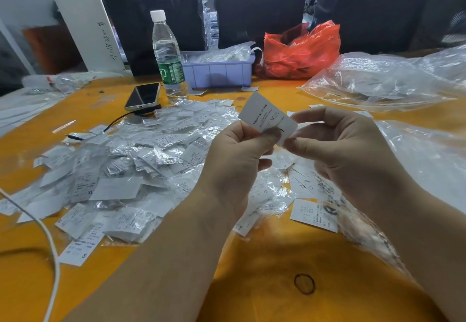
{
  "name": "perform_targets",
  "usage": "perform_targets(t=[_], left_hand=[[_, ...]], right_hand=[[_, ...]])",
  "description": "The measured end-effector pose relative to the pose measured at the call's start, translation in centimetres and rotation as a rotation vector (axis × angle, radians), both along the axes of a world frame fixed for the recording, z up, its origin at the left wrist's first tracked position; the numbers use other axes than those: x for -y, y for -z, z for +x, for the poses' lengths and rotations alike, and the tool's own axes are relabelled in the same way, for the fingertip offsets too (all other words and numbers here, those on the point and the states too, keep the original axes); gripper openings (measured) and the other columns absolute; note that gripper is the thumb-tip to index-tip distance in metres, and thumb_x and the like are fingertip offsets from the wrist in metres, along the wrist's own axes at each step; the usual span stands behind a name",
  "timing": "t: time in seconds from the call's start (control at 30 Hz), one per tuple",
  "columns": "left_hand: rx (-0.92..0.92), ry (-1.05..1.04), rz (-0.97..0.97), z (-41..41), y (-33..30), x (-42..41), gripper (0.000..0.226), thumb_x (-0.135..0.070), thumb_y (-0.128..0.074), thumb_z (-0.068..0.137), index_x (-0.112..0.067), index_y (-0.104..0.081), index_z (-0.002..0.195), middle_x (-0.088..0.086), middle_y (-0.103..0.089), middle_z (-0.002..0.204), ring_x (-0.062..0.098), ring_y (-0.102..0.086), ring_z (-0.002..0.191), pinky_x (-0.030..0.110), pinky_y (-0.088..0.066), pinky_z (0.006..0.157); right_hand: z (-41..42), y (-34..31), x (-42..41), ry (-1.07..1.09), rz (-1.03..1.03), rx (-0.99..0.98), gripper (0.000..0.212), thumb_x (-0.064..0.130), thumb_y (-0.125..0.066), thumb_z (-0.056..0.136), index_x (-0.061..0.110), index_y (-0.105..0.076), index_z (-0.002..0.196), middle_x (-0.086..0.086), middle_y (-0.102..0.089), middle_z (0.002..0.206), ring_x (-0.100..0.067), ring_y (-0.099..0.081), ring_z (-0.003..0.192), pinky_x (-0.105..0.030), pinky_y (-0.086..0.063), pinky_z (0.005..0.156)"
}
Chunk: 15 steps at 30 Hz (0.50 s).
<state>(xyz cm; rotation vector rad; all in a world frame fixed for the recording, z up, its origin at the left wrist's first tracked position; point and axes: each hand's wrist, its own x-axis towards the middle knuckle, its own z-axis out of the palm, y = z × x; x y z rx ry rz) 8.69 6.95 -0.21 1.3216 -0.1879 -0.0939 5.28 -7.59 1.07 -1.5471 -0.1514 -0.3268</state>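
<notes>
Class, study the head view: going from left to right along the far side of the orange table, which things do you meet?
phone → water bottle → purple tray → red plastic bag → clear plastic bag

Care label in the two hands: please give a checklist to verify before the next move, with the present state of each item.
1. Grip on the care label: ok, the left hand and the right hand both pinch its lower end.
2. Printed side faces the camera, "MADE IN CHINA" readable: ok.
3. Size mark readable: cannot tell, the left thumb covers part of the print.
4. Only one label held: cannot tell.
5. Water bottle upright, capped, apart from the hands: ok.
</notes>
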Motion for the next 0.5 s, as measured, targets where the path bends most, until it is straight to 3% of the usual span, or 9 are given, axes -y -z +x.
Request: perform_targets(t=[0.07,0.2,0.4,0.5], left_hand=[[0.009,-0.023,-0.002,-0.08,-0.04,0.04,0.009,-0.013,-0.071,0.085,-0.022,-0.067,0.085,-0.009,-0.071,0.076,0.002,-0.061,0.063,0.018,-0.05,0.058],[0.03,-0.064,0.015,-0.23,-0.1,0.14,0.01,-0.014,-0.072,0.085,-0.022,-0.067,0.086,-0.01,-0.071,0.078,0.0,-0.061,0.063,0.018,-0.05,0.06],[0.153,-0.076,0.116,-0.5,-0.2,0.01,0.008,-0.011,-0.07,0.087,-0.015,-0.068,0.094,-0.009,-0.072,0.078,0.003,-0.062,0.068,0.018,-0.053,0.062],[0.188,-0.047,0.165,-0.34,-0.45,-0.42,0.015,-0.011,-0.071,0.086,-0.022,-0.069,0.094,-0.008,-0.072,0.076,0.002,-0.063,0.069,0.019,-0.053,0.064]], right_hand=[[0.05,0.15,0.02,0.036,-0.057,0.009,0.035,-0.002,-0.078,0.072,0.009,-0.068,0.104,-0.011,-0.075,0.079,-0.002,-0.06,0.046,-0.008,-0.041,0.045],[-0.05,0.31,-0.12,0.096,-0.16,0.031,0.039,0.004,-0.081,0.072,0.018,-0.068,0.106,-0.001,-0.076,0.079,-0.017,-0.073,0.075,-0.029,-0.057,0.072],[-0.27,0.1,-0.42,0.121,-0.192,0.069,0.042,0.012,-0.083,0.07,0.018,-0.068,0.108,0.0,-0.076,0.079,-0.015,-0.073,0.075,-0.025,-0.059,0.071],[-0.35,-0.05,-0.36,0.101,-0.133,0.064,0.048,0.023,-0.083,0.061,0.02,-0.068,0.107,-0.005,-0.075,0.081,-0.018,-0.073,0.076,-0.025,-0.058,0.07]])
